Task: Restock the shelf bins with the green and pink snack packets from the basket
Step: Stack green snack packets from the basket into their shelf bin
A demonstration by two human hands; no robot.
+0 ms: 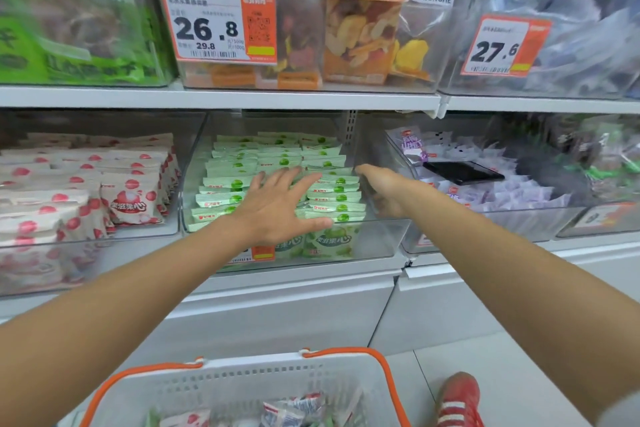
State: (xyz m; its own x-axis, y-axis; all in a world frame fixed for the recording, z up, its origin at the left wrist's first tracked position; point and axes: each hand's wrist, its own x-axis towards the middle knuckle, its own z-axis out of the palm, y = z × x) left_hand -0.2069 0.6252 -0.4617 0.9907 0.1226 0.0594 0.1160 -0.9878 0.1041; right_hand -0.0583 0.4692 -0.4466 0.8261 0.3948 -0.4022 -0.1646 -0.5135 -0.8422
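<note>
Basket (pixel 242 362) on floor (pixel 491 367) before shelf (pixel 221 99) — packets (pixel 332 198) in middle bin (pixel 377 239) (bins (pixel 145 236) either side)

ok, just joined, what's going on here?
A person is restocking a shop shelf. Their left hand rests flat, fingers spread, on the rows of green packets in the middle clear bin. The right hand is at the rows' right edge; its fingers are too blurred to read. Pink packets lie further left. The basket below holds more packets.

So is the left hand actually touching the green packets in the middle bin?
Touching. The head view shows the left hand lying flat, fingers spread, right on top of the stacked green packets, with no gap visible.
</note>
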